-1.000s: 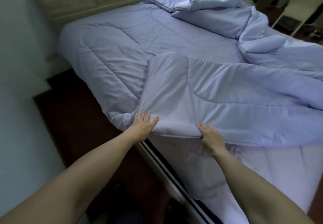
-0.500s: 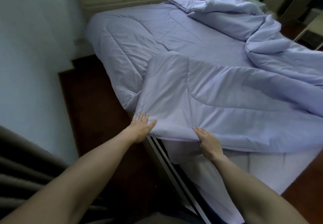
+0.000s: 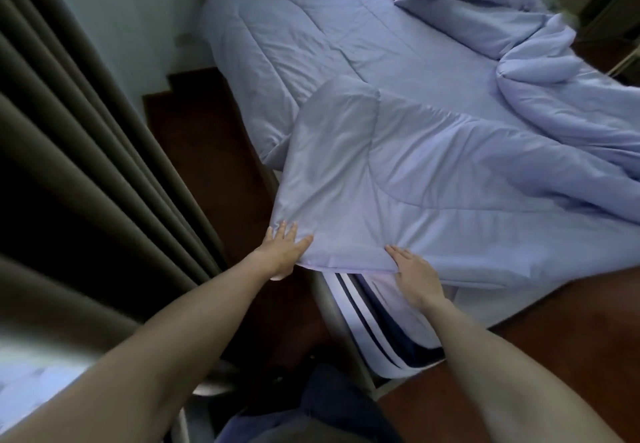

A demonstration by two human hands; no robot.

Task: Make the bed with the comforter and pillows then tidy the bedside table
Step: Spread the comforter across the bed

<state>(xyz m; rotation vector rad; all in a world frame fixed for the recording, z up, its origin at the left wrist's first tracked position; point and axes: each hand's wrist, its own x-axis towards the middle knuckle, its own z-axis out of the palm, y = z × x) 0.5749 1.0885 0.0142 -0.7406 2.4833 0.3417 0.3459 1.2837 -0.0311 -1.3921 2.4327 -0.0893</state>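
I see my left hand and right hand gripping the comforter's near edge, fingers flat on top.

The bed stands on a dark wooden floor. A lavender comforter lies on it, flat along the left edge, bunched toward the far right corner, with one part folded over at the near left corner.
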